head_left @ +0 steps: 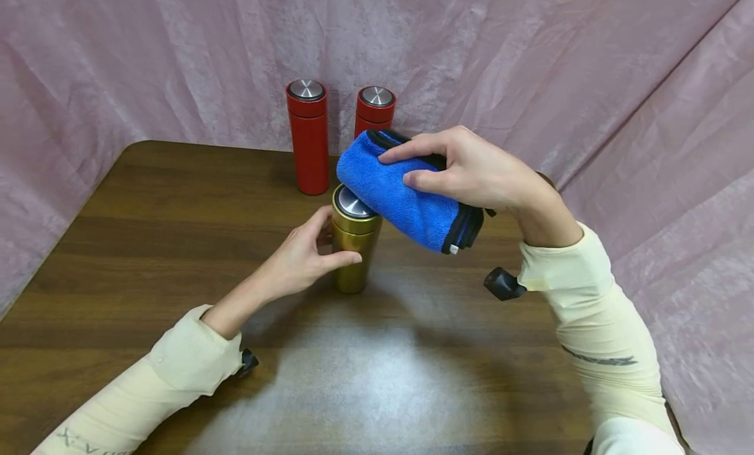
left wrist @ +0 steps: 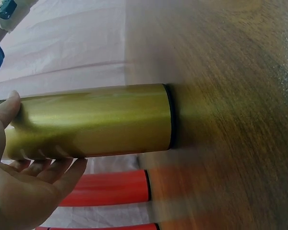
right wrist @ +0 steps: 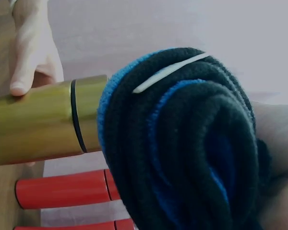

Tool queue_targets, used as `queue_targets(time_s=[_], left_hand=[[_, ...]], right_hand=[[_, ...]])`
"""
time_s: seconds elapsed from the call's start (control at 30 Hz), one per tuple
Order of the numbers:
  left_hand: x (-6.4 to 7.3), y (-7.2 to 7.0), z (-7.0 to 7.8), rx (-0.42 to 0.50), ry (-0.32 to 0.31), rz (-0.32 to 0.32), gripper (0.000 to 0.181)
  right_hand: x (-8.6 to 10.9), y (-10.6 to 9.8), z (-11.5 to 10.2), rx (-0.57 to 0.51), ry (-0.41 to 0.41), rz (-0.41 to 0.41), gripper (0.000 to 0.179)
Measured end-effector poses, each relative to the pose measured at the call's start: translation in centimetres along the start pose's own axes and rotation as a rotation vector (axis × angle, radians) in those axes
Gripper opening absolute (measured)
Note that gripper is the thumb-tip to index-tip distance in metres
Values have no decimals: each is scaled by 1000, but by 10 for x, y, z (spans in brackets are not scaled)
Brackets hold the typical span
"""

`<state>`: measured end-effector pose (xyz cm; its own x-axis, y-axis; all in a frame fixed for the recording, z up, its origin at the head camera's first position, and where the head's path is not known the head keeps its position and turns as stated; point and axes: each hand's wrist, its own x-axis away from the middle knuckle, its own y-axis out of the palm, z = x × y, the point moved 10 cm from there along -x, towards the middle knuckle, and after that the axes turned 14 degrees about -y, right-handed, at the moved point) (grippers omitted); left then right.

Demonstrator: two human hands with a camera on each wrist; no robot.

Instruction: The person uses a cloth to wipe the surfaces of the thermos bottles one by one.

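Observation:
A gold thermos flask with a brushed silver lid top stands upright on the wooden table. Around its side curl the thumb and fingers of my left hand, seen close in the left wrist view on the flask's body. My right hand holds a folded blue microfibre cloth with black edging, thumb and fingers on its upper side. The cloth overlaps the right part of the flask's lid in the head view. From the right wrist, the cloth's rolled layers hide the flask's top end.
Two red thermos flasks stand behind the gold one: the left one in full view, the right one partly behind the cloth. A pink curtain hangs along the back and right of the wooden table.

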<state>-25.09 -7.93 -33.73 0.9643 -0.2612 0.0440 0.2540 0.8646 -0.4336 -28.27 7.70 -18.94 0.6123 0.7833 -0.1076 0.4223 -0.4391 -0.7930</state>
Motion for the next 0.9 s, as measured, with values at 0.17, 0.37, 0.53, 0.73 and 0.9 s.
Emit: queue_targets(time_s=[0.17,0.37,0.53,0.73,0.9], left_hand=[[-1,1,1,2,9,-2,72],[-1,1,2,1,12,-3,72],[-1,2,1,-6,8,-4,72],[-1,3,-1,-9,-2,-13,71],[-1,3,0,-11,12,-17,68]], right_hand=[[12,-3,4,9,1,9,38],[27,0,1,4,-46,2,38],[36,5,-9,21,-120,-4,37],[39,11,-20,3,-175,-19,37],[34,15,-27,-9,-192,-25,37]])
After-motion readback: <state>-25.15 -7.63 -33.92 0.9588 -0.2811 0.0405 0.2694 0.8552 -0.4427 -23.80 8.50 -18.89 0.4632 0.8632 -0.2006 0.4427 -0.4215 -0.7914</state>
